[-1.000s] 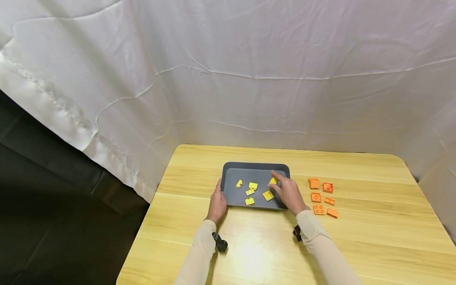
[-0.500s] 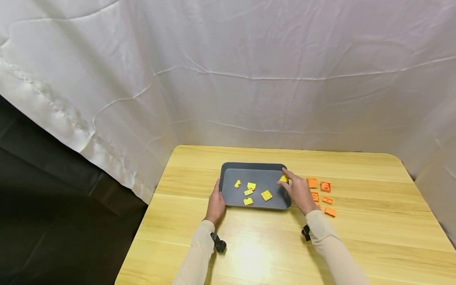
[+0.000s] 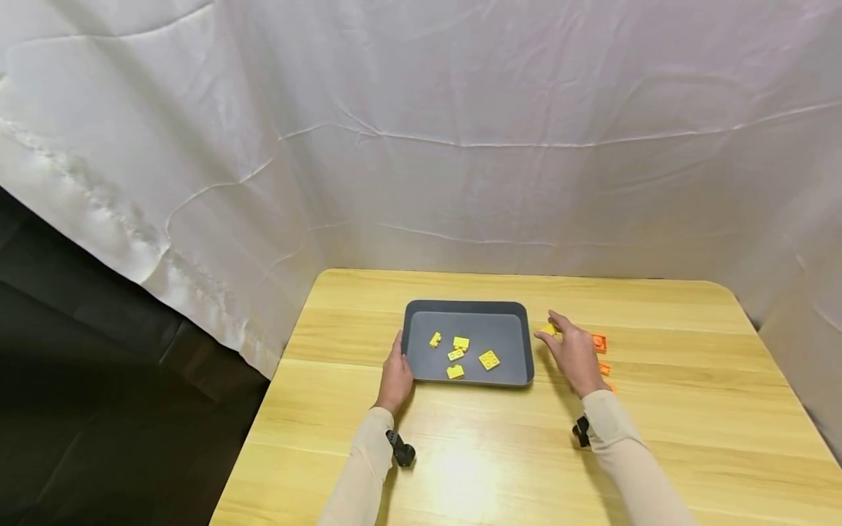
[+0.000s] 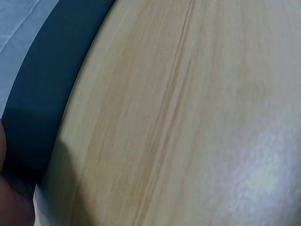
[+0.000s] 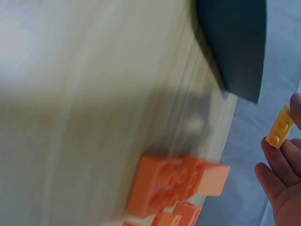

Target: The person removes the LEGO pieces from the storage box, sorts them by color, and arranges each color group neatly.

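In the head view, my right hand [image 3: 575,358] is above the table just right of the grey tray [image 3: 530,351]. It pinches a yellow toy building brick [image 3: 549,329] between thumb and fingertips; the right wrist view shows the studs on this brick [image 5: 278,129]. My left hand [image 3: 396,380] holds the tray at its left edge, near the front corner. Inside the tray lie several yellow bricks, among them a square one [image 3: 489,360], one near the front [image 3: 455,372] and a small one at the left [image 3: 435,339]. The left wrist view catches only part of the left hand [image 4: 16,202] against the tray wall [image 4: 51,89].
Orange bricks [image 3: 599,343] lie on the wooden table [image 3: 691,409] to the right of the tray, partly hidden behind my right hand. Several appear close together in the right wrist view, an orange brick [image 5: 155,188] nearest. A pale curtain [image 3: 460,190] hangs behind the table.
My right hand has lifted the yellow brick from the tray's right side and carried it rightward past the rim, now covering some orange bricks. The left hand stays at the tray.
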{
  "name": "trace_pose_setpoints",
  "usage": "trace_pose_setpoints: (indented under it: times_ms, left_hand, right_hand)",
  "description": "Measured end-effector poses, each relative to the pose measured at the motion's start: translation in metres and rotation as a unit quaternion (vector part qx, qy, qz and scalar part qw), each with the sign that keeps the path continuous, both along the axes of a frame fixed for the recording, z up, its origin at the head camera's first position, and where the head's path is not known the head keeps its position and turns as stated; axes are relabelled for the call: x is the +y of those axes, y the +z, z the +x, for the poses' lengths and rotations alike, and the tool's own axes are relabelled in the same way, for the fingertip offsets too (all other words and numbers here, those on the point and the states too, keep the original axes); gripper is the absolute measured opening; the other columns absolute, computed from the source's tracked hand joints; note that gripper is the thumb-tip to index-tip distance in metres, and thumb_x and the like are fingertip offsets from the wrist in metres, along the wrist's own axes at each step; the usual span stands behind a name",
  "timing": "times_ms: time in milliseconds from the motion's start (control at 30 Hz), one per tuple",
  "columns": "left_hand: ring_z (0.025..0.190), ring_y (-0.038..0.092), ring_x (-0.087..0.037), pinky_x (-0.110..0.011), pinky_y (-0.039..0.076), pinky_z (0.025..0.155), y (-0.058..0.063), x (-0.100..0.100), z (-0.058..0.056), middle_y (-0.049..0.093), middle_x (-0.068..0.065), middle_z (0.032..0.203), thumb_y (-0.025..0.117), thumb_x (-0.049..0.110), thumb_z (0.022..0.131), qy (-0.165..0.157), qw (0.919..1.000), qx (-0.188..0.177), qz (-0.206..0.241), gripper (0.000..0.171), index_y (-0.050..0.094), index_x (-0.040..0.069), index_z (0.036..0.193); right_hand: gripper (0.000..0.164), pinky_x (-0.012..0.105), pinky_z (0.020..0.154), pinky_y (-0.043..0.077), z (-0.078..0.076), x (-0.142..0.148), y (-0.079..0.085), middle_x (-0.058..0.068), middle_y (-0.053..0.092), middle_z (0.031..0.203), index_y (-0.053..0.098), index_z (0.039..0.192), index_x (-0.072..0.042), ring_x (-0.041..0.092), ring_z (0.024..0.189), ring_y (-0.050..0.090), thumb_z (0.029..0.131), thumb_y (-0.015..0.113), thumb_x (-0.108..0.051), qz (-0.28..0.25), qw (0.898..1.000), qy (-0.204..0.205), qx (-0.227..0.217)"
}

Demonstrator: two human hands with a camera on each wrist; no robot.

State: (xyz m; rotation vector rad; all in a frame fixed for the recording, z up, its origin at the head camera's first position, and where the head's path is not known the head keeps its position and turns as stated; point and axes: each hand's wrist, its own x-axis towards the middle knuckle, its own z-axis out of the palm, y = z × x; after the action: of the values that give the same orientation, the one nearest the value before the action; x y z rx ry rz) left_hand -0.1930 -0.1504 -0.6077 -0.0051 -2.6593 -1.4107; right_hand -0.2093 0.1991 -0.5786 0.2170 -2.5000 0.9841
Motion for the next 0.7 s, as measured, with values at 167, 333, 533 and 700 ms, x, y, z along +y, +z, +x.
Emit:
trace_pose_setpoints:
  times_ms: [167,333,533,700]
  left_hand:
    - [0.146,0.037,-0.044,-0.054,0.032,0.122,0.0,-0.001,0.0,0.035,-0.029,0.161,0.036,-0.008,0.107,0.001,0.9998,-0.018,0.002,0.055,0.026,-0.008,0.16]
    - [0.147,0.036,-0.044,-0.055,0.032,0.122,-0.002,-0.003,0.0,0.034,-0.028,0.162,0.036,-0.009,0.107,-0.001,0.9998,-0.016,0.01,0.054,0.026,-0.008,0.16]
    - [0.147,0.035,-0.045,-0.055,0.032,0.122,-0.002,-0.005,0.001,0.033,-0.028,0.162,0.036,-0.009,0.107,-0.001,0.9998,-0.015,0.01,0.054,0.026,-0.008,0.16]
    - [0.147,0.036,-0.044,-0.055,0.032,0.122,0.001,-0.006,0.001,0.035,-0.028,0.161,0.036,-0.009,0.107,0.003,0.9998,-0.017,0.008,0.054,0.026,-0.008,0.16]
  right_hand:
    - [0.054,0.056,0.065,0.061,0.004,0.01,-0.004,0.03,0.071,0.114,0.062,0.132,0.013,0.037,0.054,0.063,0.088,0.084,-0.011,-0.004,1.0,-0.027,-0.006]
    - [0.052,0.052,0.059,0.059,0.009,0.016,-0.001,0.032,0.071,0.113,0.063,0.131,0.014,0.039,0.063,0.068,0.089,0.082,-0.01,-0.01,0.999,-0.045,0.0]
    - [0.05,0.057,0.066,0.062,0.014,0.024,-0.002,0.034,0.069,0.114,0.062,0.131,0.015,0.048,0.087,0.072,0.091,0.081,-0.009,-0.021,0.996,-0.08,-0.02]
    - [0.05,0.062,0.077,0.06,0.015,0.033,-0.002,0.034,0.068,0.116,0.06,0.133,0.015,0.05,0.092,0.07,0.093,0.079,-0.01,-0.033,0.993,-0.103,-0.042]
